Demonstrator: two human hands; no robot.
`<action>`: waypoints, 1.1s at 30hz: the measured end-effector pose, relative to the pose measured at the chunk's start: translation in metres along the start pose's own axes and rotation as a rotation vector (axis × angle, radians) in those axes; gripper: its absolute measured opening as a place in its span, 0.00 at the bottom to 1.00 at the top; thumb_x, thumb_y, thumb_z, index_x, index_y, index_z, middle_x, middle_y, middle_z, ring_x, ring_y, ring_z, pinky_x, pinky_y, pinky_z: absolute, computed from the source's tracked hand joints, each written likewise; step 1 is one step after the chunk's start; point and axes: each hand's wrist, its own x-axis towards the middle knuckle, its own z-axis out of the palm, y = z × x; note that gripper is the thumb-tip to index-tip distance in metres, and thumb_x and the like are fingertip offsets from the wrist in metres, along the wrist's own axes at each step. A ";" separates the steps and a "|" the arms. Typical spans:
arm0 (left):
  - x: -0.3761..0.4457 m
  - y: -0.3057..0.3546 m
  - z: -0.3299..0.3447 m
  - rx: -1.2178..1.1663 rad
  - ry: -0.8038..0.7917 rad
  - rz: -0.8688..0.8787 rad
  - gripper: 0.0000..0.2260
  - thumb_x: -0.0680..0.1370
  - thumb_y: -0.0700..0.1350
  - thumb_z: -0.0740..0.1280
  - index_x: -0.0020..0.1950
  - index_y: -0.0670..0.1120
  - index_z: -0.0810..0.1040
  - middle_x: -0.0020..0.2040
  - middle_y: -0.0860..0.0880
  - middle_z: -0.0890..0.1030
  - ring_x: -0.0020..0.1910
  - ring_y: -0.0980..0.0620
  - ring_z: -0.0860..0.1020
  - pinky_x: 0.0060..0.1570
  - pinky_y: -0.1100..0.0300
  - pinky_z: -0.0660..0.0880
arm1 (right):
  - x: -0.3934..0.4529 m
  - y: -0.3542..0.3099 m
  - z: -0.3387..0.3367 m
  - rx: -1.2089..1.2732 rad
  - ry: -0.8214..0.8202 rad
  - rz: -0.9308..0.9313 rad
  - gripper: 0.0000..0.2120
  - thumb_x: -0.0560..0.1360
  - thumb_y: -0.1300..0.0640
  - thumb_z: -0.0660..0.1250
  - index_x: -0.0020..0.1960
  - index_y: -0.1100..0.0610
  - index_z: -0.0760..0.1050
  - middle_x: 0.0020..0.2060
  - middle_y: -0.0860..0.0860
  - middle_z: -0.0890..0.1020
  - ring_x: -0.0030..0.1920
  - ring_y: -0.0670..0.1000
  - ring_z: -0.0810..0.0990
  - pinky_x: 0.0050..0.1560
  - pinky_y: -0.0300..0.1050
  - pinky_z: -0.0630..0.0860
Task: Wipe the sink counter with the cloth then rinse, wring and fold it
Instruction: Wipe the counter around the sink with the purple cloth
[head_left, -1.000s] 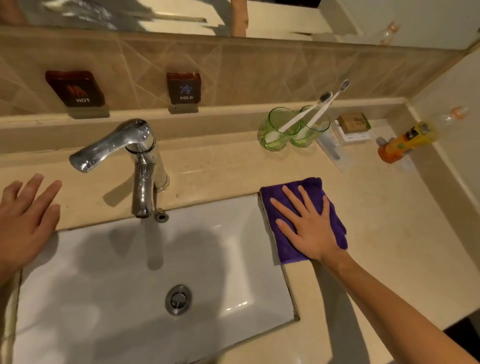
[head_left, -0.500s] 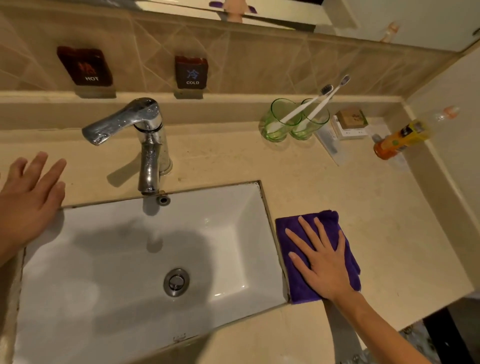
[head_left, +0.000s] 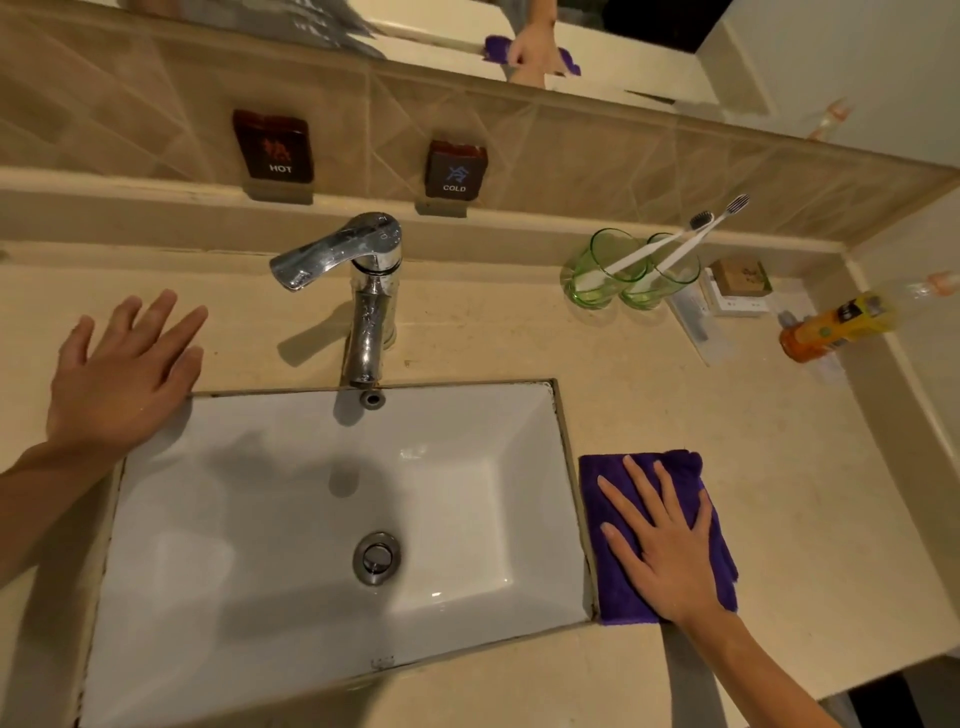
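Observation:
A folded purple cloth (head_left: 618, 597) lies on the beige sink counter (head_left: 779, 493), right against the right rim of the white basin (head_left: 311, 493), near the front corner. My right hand (head_left: 665, 551) lies flat on top of it, fingers spread and pointing away from me, palm pressing it onto the counter. My left hand (head_left: 119, 384) rests flat with fingers apart on the counter at the basin's back left corner and holds nothing. The chrome tap (head_left: 363, 291) stands behind the basin; no water runs.
Two green glasses (head_left: 628, 275) with toothbrushes stand at the back right. Beside them are small boxes (head_left: 737, 286) and an orange bottle (head_left: 831, 327) lying near the right wall. HOT and COLD signs sit on the rear ledge under a mirror.
My right hand has slid the cloth toward me along the basin's right rim, from its back corner to near its front corner. My left hand stays flat on the counter.

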 end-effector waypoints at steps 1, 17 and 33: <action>0.000 0.000 0.000 0.011 -0.008 -0.009 0.28 0.81 0.66 0.40 0.80 0.63 0.56 0.84 0.54 0.55 0.82 0.47 0.52 0.72 0.55 0.39 | 0.001 0.000 -0.001 0.001 -0.004 -0.001 0.25 0.82 0.34 0.45 0.78 0.33 0.51 0.81 0.43 0.54 0.82 0.53 0.46 0.73 0.75 0.45; -0.004 0.003 0.001 0.030 0.025 -0.008 0.27 0.82 0.66 0.40 0.81 0.64 0.55 0.84 0.56 0.55 0.82 0.49 0.52 0.77 0.45 0.47 | 0.124 0.007 -0.031 0.025 0.039 -0.095 0.25 0.81 0.33 0.43 0.77 0.30 0.45 0.81 0.38 0.46 0.81 0.49 0.40 0.74 0.73 0.38; -0.016 0.009 -0.006 -0.051 0.030 -0.017 0.25 0.84 0.59 0.46 0.79 0.55 0.66 0.82 0.49 0.61 0.81 0.47 0.57 0.76 0.45 0.51 | 0.064 0.011 -0.035 0.071 -0.160 -0.097 0.28 0.76 0.27 0.41 0.75 0.25 0.42 0.78 0.32 0.39 0.79 0.45 0.33 0.75 0.70 0.34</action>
